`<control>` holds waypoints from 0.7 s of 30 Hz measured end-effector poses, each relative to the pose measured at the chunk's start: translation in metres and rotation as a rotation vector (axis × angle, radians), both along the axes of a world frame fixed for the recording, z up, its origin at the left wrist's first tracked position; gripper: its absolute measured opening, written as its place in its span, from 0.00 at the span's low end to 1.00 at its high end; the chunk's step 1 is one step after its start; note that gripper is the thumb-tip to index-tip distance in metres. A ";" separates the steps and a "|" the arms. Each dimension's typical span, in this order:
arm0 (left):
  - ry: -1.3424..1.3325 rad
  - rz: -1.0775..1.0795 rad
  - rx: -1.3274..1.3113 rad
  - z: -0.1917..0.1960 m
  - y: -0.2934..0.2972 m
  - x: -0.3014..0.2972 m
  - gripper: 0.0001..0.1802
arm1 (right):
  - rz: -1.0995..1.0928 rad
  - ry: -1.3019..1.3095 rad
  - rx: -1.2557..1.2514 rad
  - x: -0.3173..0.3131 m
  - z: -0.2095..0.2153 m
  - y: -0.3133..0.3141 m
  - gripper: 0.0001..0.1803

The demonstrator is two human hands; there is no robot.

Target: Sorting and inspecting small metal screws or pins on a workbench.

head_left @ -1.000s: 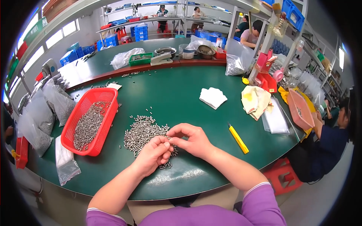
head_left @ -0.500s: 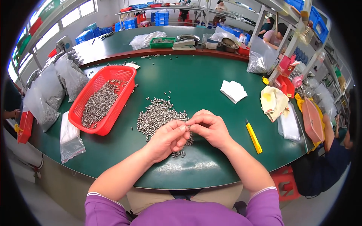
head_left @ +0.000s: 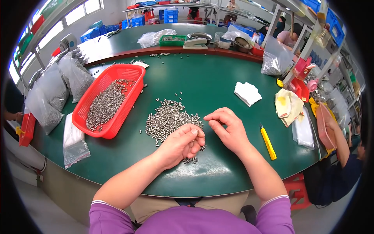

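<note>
A pile of small dark metal pieces [head_left: 169,119], bullet-shaped with pale bands, lies on the green table in front of me. My left hand [head_left: 182,143] is closed over the near right side of this pile, thumb pressed against curled fingers. Whatever sits inside it is hidden. To the right of the pile, my right hand [head_left: 229,130] hovers apart from the left. Its thumb and forefinger are parted, and I see nothing between them. Both hands partly cover the nearest loose pieces.
A red perforated basket [head_left: 134,91] with more such pieces stands on the left, near filled plastic bags [head_left: 48,99] and a flat plastic packet [head_left: 76,146]. To the right lie a yellow cutter knife [head_left: 268,143], white paper [head_left: 248,93] and a stained cloth [head_left: 288,104]. A co-worker sits far right.
My right hand has come away from the left, its thumb and forefinger separating. The left hand stays closed. At the far right, the co-worker's hand now reaches the pink basket.
</note>
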State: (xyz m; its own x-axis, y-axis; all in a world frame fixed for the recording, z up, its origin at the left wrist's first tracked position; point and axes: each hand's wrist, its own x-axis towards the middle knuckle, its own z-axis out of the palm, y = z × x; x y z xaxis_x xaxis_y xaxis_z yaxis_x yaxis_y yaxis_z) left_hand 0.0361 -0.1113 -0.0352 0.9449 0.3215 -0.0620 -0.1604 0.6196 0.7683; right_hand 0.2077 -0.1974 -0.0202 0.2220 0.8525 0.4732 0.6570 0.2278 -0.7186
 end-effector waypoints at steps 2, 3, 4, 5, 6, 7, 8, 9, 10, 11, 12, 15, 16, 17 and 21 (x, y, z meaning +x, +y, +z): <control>0.016 0.012 -0.001 0.001 -0.001 0.001 0.09 | -0.058 -0.037 -0.058 0.004 0.000 0.000 0.06; 0.031 0.028 0.001 0.001 -0.001 0.002 0.10 | -0.061 -0.037 -0.062 0.005 -0.002 0.001 0.06; 0.034 0.040 -0.009 -0.001 0.000 0.002 0.10 | -0.057 -0.056 -0.094 0.007 -0.006 0.001 0.06; 0.039 0.055 -0.021 -0.001 0.000 0.002 0.11 | -0.054 -0.075 -0.127 0.008 -0.009 0.002 0.07; 0.042 0.070 -0.033 0.000 0.001 0.002 0.11 | -0.056 -0.077 -0.136 0.008 -0.010 0.002 0.07; 0.044 0.090 -0.041 0.002 0.001 0.000 0.11 | -0.055 -0.083 -0.152 0.007 -0.010 0.002 0.07; 0.020 0.079 -0.045 -0.001 0.004 -0.001 0.12 | -0.052 -0.090 -0.169 0.005 -0.011 0.003 0.08; -0.004 0.069 -0.049 -0.006 0.007 -0.002 0.12 | -0.051 -0.095 -0.178 0.004 -0.012 0.003 0.08; 0.002 0.072 -0.039 -0.007 0.010 -0.002 0.12 | -0.050 -0.152 -0.195 0.005 -0.015 0.004 0.09; -0.003 0.073 -0.045 -0.007 0.009 -0.001 0.12 | -0.049 -0.209 -0.212 0.005 -0.016 0.005 0.09; 0.005 0.094 -0.054 -0.004 0.007 -0.001 0.13 | -0.046 -0.273 -0.226 0.005 -0.015 0.004 0.10; 0.025 0.121 -0.056 -0.003 0.006 -0.001 0.13 | -0.043 -0.341 -0.159 0.008 -0.022 0.006 0.09; 0.028 0.122 -0.058 -0.003 0.006 -0.001 0.13 | -0.042 -0.341 -0.161 0.008 -0.022 0.006 0.09; 0.032 0.122 -0.059 -0.003 0.006 -0.001 0.13 | -0.036 -0.347 -0.176 0.009 -0.021 0.006 0.08; 0.056 0.092 -0.033 -0.003 0.005 -0.001 0.10 | -0.046 -0.381 -0.235 0.010 -0.017 0.004 0.06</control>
State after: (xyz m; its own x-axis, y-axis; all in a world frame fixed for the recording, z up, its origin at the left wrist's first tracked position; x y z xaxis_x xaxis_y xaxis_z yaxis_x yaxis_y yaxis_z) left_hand 0.0351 -0.1060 -0.0380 0.9062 0.4036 -0.1261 -0.1751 0.6296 0.7569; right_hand 0.2173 -0.1933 -0.0374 0.1098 0.9399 0.3233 0.8906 0.0514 -0.4519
